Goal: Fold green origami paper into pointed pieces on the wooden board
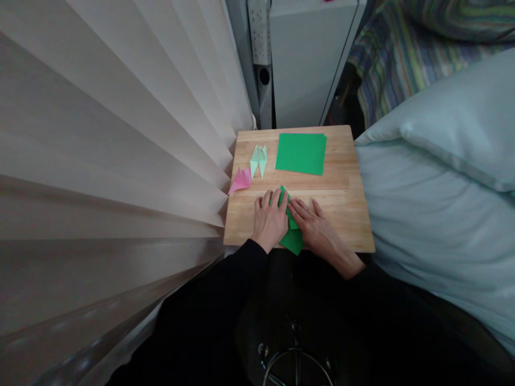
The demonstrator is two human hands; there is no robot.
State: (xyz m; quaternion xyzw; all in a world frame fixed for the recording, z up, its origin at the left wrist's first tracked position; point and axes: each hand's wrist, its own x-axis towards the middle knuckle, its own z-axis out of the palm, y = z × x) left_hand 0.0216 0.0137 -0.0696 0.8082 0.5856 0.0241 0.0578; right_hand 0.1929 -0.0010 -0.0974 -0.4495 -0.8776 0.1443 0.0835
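Observation:
A partly folded sheet of green origami paper (293, 241) lies at the near edge of the wooden board (341, 203), one corner reaching past that edge. My left hand (270, 220) holds it down from the left, fingers bent over it and thumb hidden. A green tip shows just beyond the left fingertips. From the right, my right hand (317, 228) rests on the paper with its fingers stretched out flat and its thumb apart. The palms cover part of the folds.
Farther back on the board sit a stack of green paper (301, 154), a pale green folded paper figure (258, 159) and a pink folded paper figure (241, 179). A pleated curtain (120, 134) borders the left, light blue bedding (434, 177) the right, and a white cabinet (309, 59) the back.

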